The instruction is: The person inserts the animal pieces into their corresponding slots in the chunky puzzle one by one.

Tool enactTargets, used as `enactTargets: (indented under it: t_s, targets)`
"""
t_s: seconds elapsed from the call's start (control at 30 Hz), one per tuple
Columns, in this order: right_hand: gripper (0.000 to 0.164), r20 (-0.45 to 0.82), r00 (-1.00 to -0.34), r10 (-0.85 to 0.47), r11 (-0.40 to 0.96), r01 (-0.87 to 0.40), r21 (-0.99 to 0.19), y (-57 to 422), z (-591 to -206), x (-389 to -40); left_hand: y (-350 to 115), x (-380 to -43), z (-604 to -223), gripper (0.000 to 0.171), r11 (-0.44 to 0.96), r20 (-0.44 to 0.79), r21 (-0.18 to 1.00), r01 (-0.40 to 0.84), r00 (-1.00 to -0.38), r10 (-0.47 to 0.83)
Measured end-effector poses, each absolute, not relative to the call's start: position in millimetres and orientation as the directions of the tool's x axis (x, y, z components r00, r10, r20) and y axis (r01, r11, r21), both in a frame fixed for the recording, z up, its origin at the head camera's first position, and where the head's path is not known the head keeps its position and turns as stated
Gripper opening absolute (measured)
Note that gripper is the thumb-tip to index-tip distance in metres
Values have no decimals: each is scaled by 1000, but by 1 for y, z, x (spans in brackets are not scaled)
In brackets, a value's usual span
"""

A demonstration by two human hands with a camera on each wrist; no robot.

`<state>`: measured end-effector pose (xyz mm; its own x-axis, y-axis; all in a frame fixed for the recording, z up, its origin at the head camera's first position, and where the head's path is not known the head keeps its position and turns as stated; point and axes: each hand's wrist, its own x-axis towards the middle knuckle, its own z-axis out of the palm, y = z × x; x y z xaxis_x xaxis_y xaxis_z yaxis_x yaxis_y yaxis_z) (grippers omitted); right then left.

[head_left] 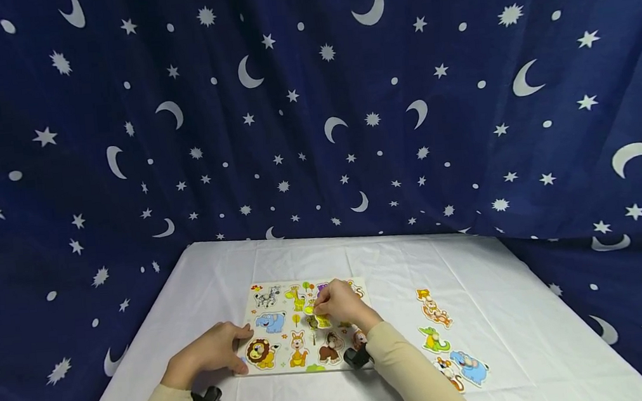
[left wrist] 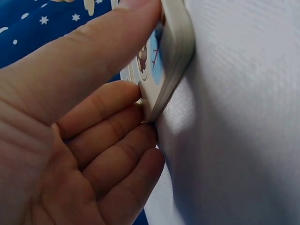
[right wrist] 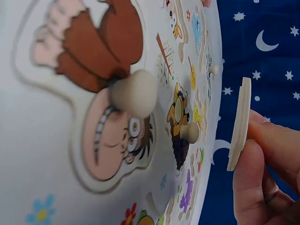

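- Grip: right hand (head_left: pixel 341 304) pinched a giraffe piece (head_left: pixel 323 321) between thumb and fingers; the right wrist view showed its pale wooden edge, apart from the board.
- Left hand (head_left: pixel 214 350): thumb and forefinger spread, fingers resting against the left edge of the puzzle board (head_left: pixel 281 369), not wrapped round it.
- Giraffe piece hung over mid-board, just to the near right of the giraffe picture (head_left: pixel 296 299).
- Step, my judgement: lining up a piece for its recess. Next move likely called for a shift toward the matching outline, a small turn, then a press down, board kept steady.
- Count, board: one zebra (head_left: pixel 267 296), one lion (head_left: pixel 261 353), one kangaroo (head_left: pixel 298 349), one gorilla (head_left: pixel 331 347), plus the giraffe picture; others partly covered, total uncertain.
- Knobs, right wrist view: three, the gorilla's knob (right wrist: pixel 133 93) nearest.
- Loose, right of board: at least four pieces. One crocodile (head_left: pixel 435 339), one blue elephant (head_left: pixel 468 366); the rest orange, species unclear.
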<state>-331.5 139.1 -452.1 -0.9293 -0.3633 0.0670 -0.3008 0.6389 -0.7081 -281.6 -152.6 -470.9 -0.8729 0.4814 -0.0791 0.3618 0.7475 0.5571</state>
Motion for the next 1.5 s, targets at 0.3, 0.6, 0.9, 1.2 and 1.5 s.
enactTargets:
  t_s: [0.3,0.6,0.9,1.2,1.5]
  targets:
    - [11,78,-944,-320,655,-280,-702,131,-452,-344,-151,-283,-470,74,726,-75,573,380,-858,509]
    - [10,47,-956,-290,654,-234,-719,117,-461,-360,-155,-282,-475,77,744,-85,564,358,-871,484]
    - [10,36,-966,-256,601,-188,-776,106,-469,-374,-152,-281,-473,77,733,-90,588,342,-873,480]
    - [11,14,-976,-217,629,-150,-763,98,-481,-382,-151,-279,-471,76,720,-84,599,351,-866,493]
    - [14,34,-982,-184,587,-138,-798,95,-484,-385,-152,-281,-476,77,729,-75,589,348,-875,478]
